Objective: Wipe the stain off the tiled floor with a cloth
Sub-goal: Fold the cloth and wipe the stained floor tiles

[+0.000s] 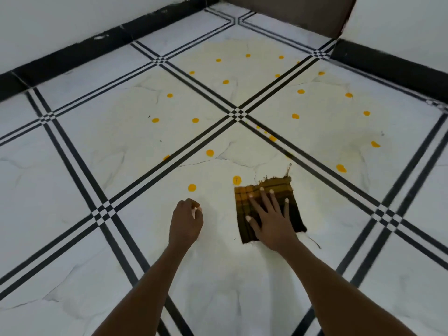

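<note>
The right hand lies flat on a folded brown-and-yellow checked cloth, fingers spread straight and pressing it onto the white tiled floor. The cloth sits under the palm, its frayed far edge reaching past the fingertips. The left hand rests beside it on the tile, fingers curled in loosely, holding nothing. A pale yellowish stain spreads ahead across several tiles, dotted with orange spots; the nearest spot lies just beyond the cloth's far left corner.
</note>
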Demonstrator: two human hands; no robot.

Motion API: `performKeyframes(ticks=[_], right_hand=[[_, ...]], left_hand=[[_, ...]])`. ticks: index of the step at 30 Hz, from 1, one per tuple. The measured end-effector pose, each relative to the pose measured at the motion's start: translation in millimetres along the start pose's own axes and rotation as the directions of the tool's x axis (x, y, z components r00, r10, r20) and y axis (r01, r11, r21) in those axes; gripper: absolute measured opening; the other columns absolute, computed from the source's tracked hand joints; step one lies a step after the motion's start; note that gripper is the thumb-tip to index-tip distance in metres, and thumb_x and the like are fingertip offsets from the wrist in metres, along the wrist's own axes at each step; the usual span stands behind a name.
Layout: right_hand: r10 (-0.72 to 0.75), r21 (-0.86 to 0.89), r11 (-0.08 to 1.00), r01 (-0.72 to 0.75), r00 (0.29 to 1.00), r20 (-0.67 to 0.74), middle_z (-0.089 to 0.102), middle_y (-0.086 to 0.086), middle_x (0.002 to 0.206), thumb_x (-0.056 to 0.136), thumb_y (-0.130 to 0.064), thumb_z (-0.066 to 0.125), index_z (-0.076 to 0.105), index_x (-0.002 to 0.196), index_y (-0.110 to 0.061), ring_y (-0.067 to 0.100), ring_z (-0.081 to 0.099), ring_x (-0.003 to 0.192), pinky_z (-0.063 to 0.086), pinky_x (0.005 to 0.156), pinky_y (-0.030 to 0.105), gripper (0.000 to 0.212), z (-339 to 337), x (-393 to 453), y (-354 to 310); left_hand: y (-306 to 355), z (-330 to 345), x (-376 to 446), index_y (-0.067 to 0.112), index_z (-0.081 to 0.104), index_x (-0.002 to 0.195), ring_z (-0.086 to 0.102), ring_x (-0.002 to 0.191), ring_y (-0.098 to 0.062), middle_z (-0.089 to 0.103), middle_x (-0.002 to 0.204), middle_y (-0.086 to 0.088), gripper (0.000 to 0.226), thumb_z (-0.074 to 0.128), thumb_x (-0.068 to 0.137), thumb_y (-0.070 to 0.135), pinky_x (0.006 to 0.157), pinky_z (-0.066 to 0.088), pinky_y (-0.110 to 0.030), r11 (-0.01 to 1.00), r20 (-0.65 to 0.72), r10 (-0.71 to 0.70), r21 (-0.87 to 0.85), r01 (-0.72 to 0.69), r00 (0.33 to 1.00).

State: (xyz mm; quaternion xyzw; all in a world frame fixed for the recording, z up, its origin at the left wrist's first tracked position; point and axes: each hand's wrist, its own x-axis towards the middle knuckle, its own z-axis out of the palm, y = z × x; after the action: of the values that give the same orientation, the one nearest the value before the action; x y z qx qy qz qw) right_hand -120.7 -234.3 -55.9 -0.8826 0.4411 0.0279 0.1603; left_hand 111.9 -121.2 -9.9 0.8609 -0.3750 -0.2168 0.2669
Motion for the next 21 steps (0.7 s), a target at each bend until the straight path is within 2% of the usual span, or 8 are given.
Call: performKeyframes(ticks=[2,6,7,9,12,14,17,21], right_hand=[[-0.037,-0.054,0.998,0.031,0.991,-0.125,0.012,0.003,0.176,0.106,-0.061,0.031,0.026,0.164,-0.034,0.029,0.008,0.163,0.003,0.128,0.065,0.065,17.4,1.1,5.8],[-0.024,-0.117,0.993,0.008,0.99,-0.137,0.006,0.001,0.177,0.103,-0.065,0.032,0.025,0.164,-0.037,0.027,0.001,0.164,0.002,0.125,0.071,0.068,14.7,10.3,10.0],[-0.033,-0.137,0.991,0.014,0.99,-0.14,0.005,0.002,0.177,0.102,-0.066,0.034,0.03,0.162,-0.036,0.029,0.0,0.164,0.001,0.124,0.073,0.068,11.9,22.0,11.5],[-0.082,-0.164,0.985,0.06,0.988,-0.13,0.008,0.005,0.176,0.1,-0.068,0.037,0.04,0.157,-0.03,0.03,0.0,0.163,-0.001,0.123,0.074,0.069,5.9,51.9,15.0],[-0.193,-0.226,0.961,0.162,0.974,-0.122,0.018,0.003,0.175,0.099,-0.073,0.028,0.039,0.159,-0.028,0.03,0.006,0.163,0.005,0.122,0.075,0.075,2.9,107.2,8.9],[-0.178,-0.219,0.965,0.142,0.972,-0.155,0.019,0.003,0.175,0.1,-0.072,0.026,0.033,0.162,-0.031,0.03,0.009,0.163,0.004,0.122,0.075,0.075,6.4,145.7,-7.2],[-0.094,-0.161,0.985,0.063,0.977,-0.194,0.022,0.011,0.173,0.101,-0.068,0.028,0.031,0.163,-0.03,0.034,0.015,0.161,0.004,0.124,0.073,0.073,13.4,174.8,-54.6],[-0.369,-0.196,0.915,0.352,0.928,-0.056,0.006,0.006,0.176,0.105,-0.066,0.023,0.019,0.165,-0.036,0.03,0.001,0.163,0.002,0.125,0.069,0.068,16.9,135.7,-97.8]], left_hand=[[-29.2,5.4,12.6,0.007,0.066,0.109,0.057,0.104,-0.03,0.061,0.11,-0.013,0.015,0.058,0.096,0.007,0.087,0.05,-0.039,0.995,-0.044,0.041,0.093,-0.037,0.998],[-55.4,-6.2,25.1,0.006,0.063,0.108,0.054,0.101,-0.035,0.058,0.111,-0.014,0.017,0.056,0.093,0.001,0.081,0.05,-0.042,0.962,-0.113,0.119,0.261,-0.086,0.986],[-61.2,-7.9,31.8,0.007,0.063,0.113,0.055,0.106,-0.037,0.059,0.117,-0.015,0.021,0.056,0.094,0.003,0.084,0.051,-0.045,0.943,-0.116,0.153,0.313,-0.11,0.981],[-72.0,-6.1,45.9,0.009,0.058,0.132,0.05,0.128,-0.042,0.055,0.142,-0.016,0.034,0.052,0.1,0.016,0.1,0.05,-0.052,0.91,-0.113,0.2,0.39,-0.141,0.973],[-85.5,2.6,60.8,0.021,0.038,0.157,0.02,0.158,-0.032,0.027,0.169,-0.008,0.052,0.03,0.108,0.035,0.127,0.022,-0.05,0.906,-0.134,0.214,0.399,-0.145,0.968],[-89.0,8.6,70.6,0.025,0.024,0.163,0.005,0.161,-0.023,0.013,0.173,-0.002,0.057,0.02,0.108,0.04,0.131,0.009,-0.046,0.922,-0.155,0.179,0.371,-0.11,0.972],[-90.9,7.9,69.4,0.025,0.017,0.164,-0.001,0.161,-0.02,0.006,0.174,-0.002,0.058,0.019,0.108,0.041,0.131,0.008,-0.048,0.92,-0.147,0.189,0.372,-0.123,0.971],[-91.3,4.0,69.5,0.023,0.016,0.164,-0.003,0.161,-0.018,0.005,0.174,-0.001,0.058,0.021,0.109,0.037,0.13,0.011,-0.05,0.936,-0.123,0.17,0.332,-0.121,0.978]])
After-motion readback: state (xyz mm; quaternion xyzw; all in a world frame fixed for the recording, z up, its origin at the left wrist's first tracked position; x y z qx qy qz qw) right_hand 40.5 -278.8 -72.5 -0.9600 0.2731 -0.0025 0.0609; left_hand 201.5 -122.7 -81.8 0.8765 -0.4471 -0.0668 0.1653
